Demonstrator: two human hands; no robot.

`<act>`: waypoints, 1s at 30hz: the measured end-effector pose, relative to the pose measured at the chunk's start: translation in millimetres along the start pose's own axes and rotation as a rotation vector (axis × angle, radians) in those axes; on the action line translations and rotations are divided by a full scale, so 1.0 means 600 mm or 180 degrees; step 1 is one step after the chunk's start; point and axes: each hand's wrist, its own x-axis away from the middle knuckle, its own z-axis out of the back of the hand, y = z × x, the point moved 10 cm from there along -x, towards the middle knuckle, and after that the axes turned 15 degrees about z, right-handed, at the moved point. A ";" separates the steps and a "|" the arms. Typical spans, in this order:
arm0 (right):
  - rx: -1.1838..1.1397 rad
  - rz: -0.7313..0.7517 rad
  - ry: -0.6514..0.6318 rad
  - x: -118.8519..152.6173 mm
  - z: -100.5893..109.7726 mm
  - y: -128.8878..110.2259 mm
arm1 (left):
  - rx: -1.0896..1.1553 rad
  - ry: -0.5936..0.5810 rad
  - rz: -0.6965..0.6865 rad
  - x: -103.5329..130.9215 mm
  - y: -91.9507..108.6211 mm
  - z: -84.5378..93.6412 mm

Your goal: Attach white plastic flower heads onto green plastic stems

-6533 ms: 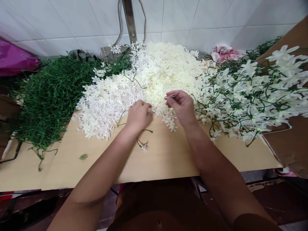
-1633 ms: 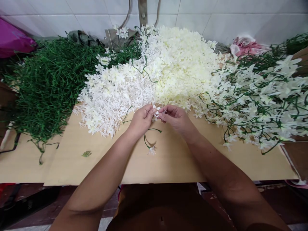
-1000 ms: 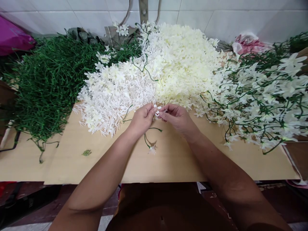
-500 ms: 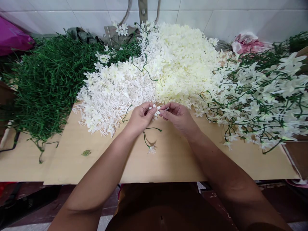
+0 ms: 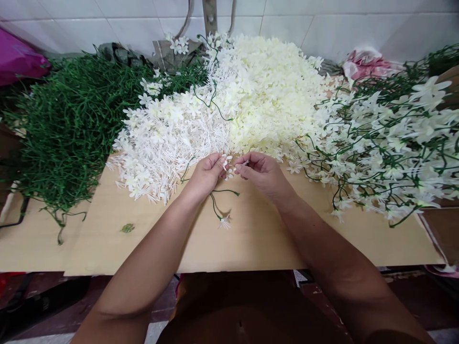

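My left hand (image 5: 205,176) is closed, pinching a white artificial flower (image 5: 227,161) between thumb and fingers, its petals facing my other hand. Close to its right, my right hand (image 5: 264,173) has thumb and forefinger pressed together on a thin, pale, stick-like piece (image 5: 245,163), too small to make out fully. A narrow gap lies between the two hands. Below them on the board rests a branching green stem (image 5: 214,206) tipped with a white stamen cluster (image 5: 224,221). Part of another green stem (image 5: 186,171) shows beside my left wrist.
White stamen pieces and blossoms (image 5: 172,143) lie heaped behind my left hand, with cream petals (image 5: 272,95) behind my right. Green stems (image 5: 79,119) pile up at left; assembled flower sprays (image 5: 394,143) lie at right. A tan board (image 5: 244,253) covers the table before a tiled wall.
My hands have parted slightly. The flower has shifted a little left and turned within my left hand's pinch. The stem on the board has stayed put.
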 end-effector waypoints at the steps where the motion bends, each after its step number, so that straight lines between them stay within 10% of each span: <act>1: -0.0033 0.0022 -0.0003 0.000 -0.001 -0.002 | -0.0035 0.0001 0.0013 0.000 -0.001 -0.001; 15: -0.0146 -0.0285 0.0210 0.005 0.000 0.015 | -0.1392 0.0557 -0.0401 0.012 0.015 0.001; 30: -0.0367 -0.0526 0.0309 0.008 0.006 0.026 | -0.1457 0.0368 -0.0555 0.013 0.022 -0.010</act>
